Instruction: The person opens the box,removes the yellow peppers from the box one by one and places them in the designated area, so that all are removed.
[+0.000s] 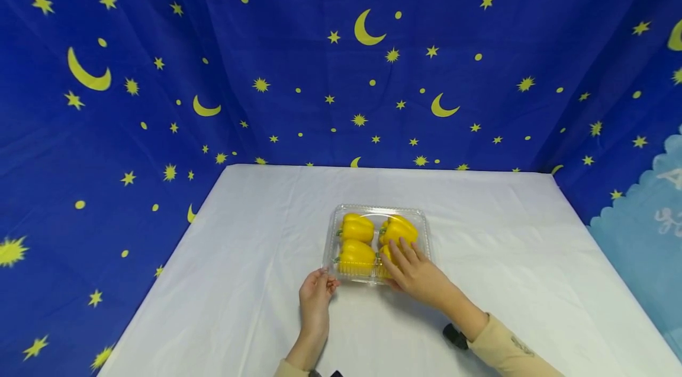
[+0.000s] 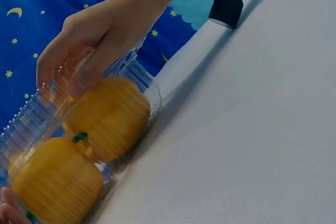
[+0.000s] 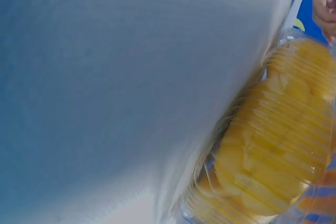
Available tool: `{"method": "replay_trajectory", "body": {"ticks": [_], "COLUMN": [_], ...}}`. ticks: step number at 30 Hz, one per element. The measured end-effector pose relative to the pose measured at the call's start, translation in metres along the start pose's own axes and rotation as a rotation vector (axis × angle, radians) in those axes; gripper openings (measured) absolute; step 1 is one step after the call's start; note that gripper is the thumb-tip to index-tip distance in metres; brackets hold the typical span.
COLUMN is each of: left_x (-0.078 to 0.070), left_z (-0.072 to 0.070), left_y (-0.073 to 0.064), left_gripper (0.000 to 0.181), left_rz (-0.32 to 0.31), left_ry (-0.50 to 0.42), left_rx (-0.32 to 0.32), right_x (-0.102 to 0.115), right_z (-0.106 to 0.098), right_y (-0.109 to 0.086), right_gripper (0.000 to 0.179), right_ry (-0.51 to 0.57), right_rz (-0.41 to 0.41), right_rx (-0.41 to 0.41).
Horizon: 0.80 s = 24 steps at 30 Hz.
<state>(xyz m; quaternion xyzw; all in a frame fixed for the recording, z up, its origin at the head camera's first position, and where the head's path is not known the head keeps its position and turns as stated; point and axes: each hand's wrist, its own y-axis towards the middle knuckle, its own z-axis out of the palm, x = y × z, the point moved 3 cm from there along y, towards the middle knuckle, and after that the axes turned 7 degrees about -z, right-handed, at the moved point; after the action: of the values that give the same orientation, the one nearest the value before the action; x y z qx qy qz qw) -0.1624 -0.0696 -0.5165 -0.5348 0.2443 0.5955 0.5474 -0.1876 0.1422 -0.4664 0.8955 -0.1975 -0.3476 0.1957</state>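
Observation:
A clear plastic clamshell container [image 1: 331,247] with several yellow bell peppers [image 1: 357,228] in it lies on the white-covered table. My left hand [image 1: 315,297] is at its front left corner, fingers curled in and pinching the edge. From the front right, my right hand [image 1: 423,279] reaches over the container, its fingers spread above a front pepper and its thumb at the front wall. The left wrist view shows that right hand [image 2: 105,40] gripping the ridged plastic edge beside a pepper [image 2: 113,116]. Whether the lid is fully closed I cannot tell.
A white cloth [image 1: 240,282] covers the table. Blue fabric [image 1: 319,57] with yellow moons and stars hangs at the back and sides. A light blue scalloped panel [image 1: 644,235] is at the right. A black band [image 1: 455,335] sits at my right wrist.

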Motion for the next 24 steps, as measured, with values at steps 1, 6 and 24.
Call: {"method": "replay_trajectory", "body": {"ticks": [1,6,24], "left_x": [0.0,0.002,0.003], "left_z": [0.0,0.002,0.002], "left_y": [0.001,0.006,0.005], "left_gripper": [0.019,0.016,0.011], "left_rz": [0.004,0.027,0.017], "left_ry": [0.003,0.035,0.005], "left_rx": [-0.011,-0.063,-0.066], "right_x": [0.001,0.003,-0.062], "right_z": [0.0,0.001,-0.036], "right_y": [0.0,0.003,0.044], "right_gripper": [0.052,0.051,0.069], "right_ry": [-0.017,-0.046,0.265], "right_rz": [-0.003,0.002,0.177], "right_rx": [-0.006,-0.027,0.019]}}
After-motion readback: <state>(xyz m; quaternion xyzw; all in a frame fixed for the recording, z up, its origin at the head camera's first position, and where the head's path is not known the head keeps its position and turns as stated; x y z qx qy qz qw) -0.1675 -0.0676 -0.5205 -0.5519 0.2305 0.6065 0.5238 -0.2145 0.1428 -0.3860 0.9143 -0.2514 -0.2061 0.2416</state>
